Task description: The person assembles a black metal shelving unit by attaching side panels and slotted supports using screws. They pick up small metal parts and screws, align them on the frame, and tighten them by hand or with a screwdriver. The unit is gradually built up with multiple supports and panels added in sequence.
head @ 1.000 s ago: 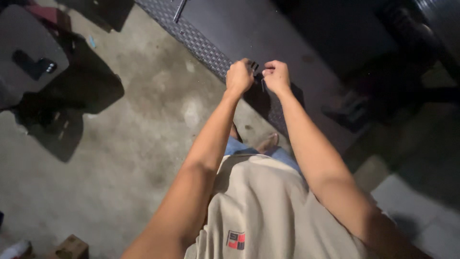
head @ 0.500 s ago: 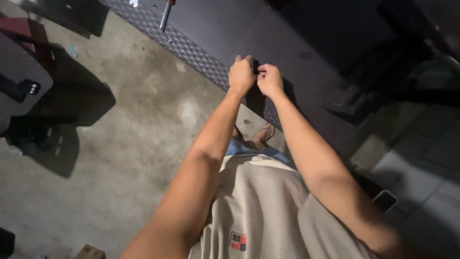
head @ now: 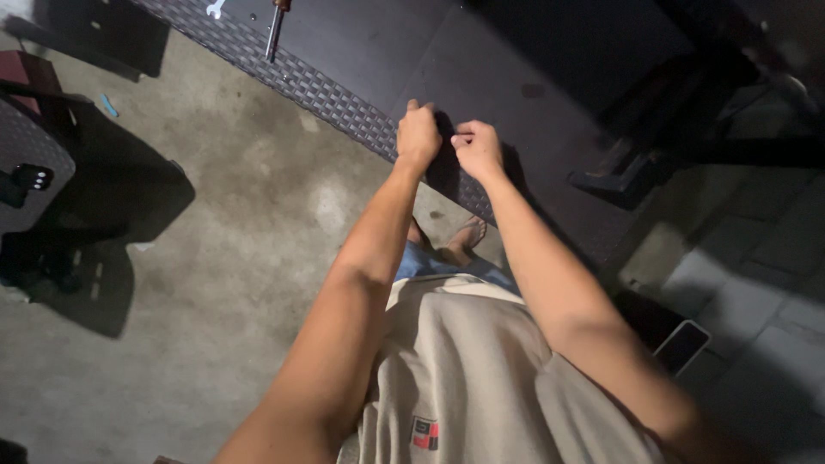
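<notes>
I stand over the edge of a dark wicker-rimmed panel (head: pixel 344 96). My left hand (head: pixel 418 136) is curled into a fist just above that edge, thumb up. My right hand (head: pixel 478 148) is right beside it, its fingers pinched toward the left hand. Both seem to grip a small dark item (head: pixel 447 148) between them, and its shape is lost in shadow. A screwdriver (head: pixel 273 33) with a brownish handle and a silver wrench (head: pixel 215 9) lie on the panel at the top, well away from both hands.
Below is a concrete floor (head: pixel 215 258), with my bare foot (head: pixel 465 235) near the panel. A wicker seat (head: pixel 30 142) with a black object (head: pixel 26 179) stands at left. A phone (head: pixel 683 345) lies at lower right. Dark furniture legs (head: pixel 619 172) crowd the right.
My hands stay pressed together at the panel edge. The view has drifted, so the tools on the panel came into sight at the top and the left seat slid toward the edge.
</notes>
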